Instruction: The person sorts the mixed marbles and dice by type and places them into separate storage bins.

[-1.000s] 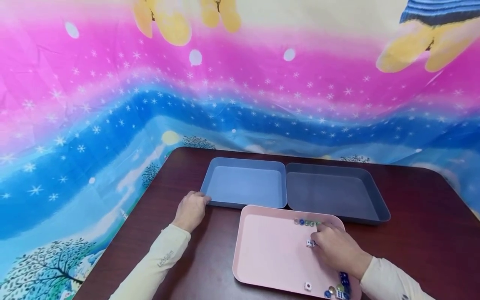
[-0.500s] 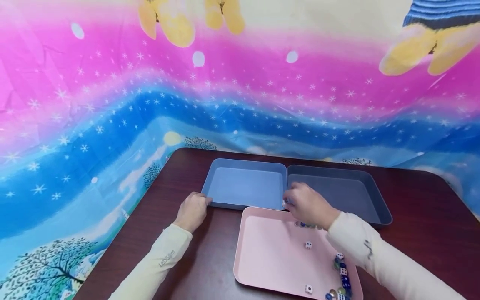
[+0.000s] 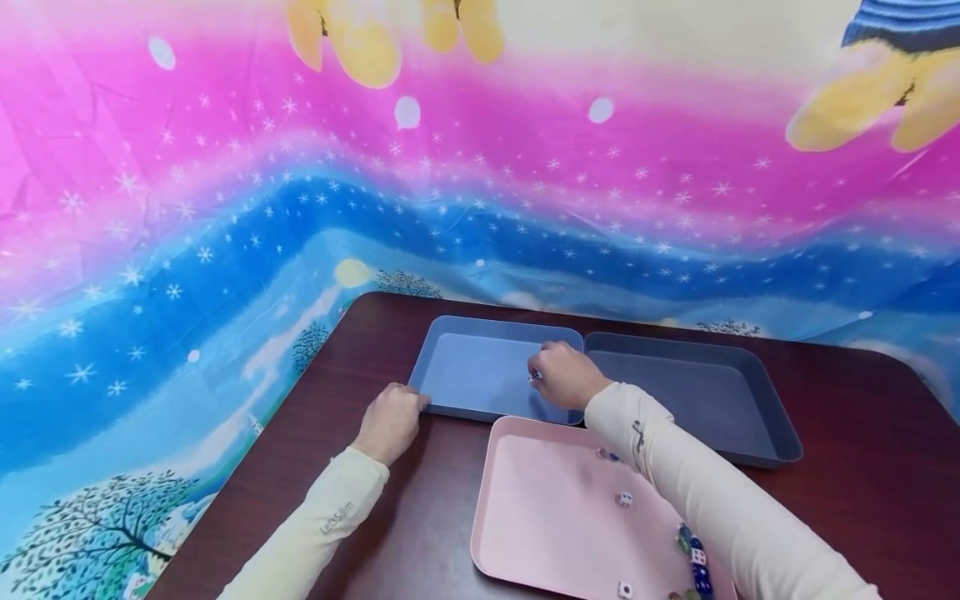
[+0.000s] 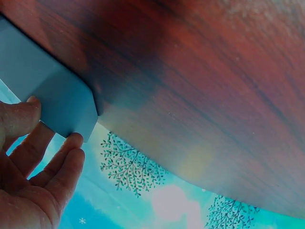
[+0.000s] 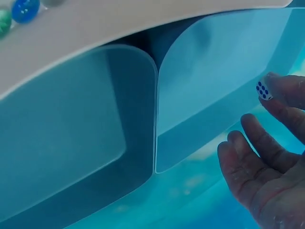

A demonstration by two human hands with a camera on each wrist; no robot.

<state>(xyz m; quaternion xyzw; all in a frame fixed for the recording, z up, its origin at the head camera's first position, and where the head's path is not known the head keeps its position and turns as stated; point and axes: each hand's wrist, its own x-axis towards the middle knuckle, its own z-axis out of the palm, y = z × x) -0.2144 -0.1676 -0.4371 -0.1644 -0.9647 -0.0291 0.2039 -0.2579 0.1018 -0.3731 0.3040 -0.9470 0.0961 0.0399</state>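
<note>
My right hand (image 3: 567, 377) is over the right part of the blue tray (image 3: 472, 367). Between thumb and forefinger it pinches a white die (image 5: 263, 90) with blue dots; the other fingers are spread below. At the tray's near left corner, my left hand (image 3: 390, 421) grips the rim, its thumb on the outer wall and fingertips over the edge in the left wrist view. In front stands a pink tray (image 3: 540, 508) with two separate white dice, one further back (image 3: 625, 499) and one nearer (image 3: 625, 590). Dice and glass marbles line its right side, partly hidden by my right sleeve.
A dark grey tray (image 3: 675, 387) stands against the blue one's right side. Blue (image 5: 25, 9) and green marbles (image 5: 4, 21) show along the pink tray's far edge. The dark wooden table (image 3: 427, 517) ends at a printed cloth backdrop (image 3: 480, 183).
My right hand has gone from the pink tray's far right area, forward and left, to over the blue tray, carrying a die. The left hand has stayed at the blue tray's corner.
</note>
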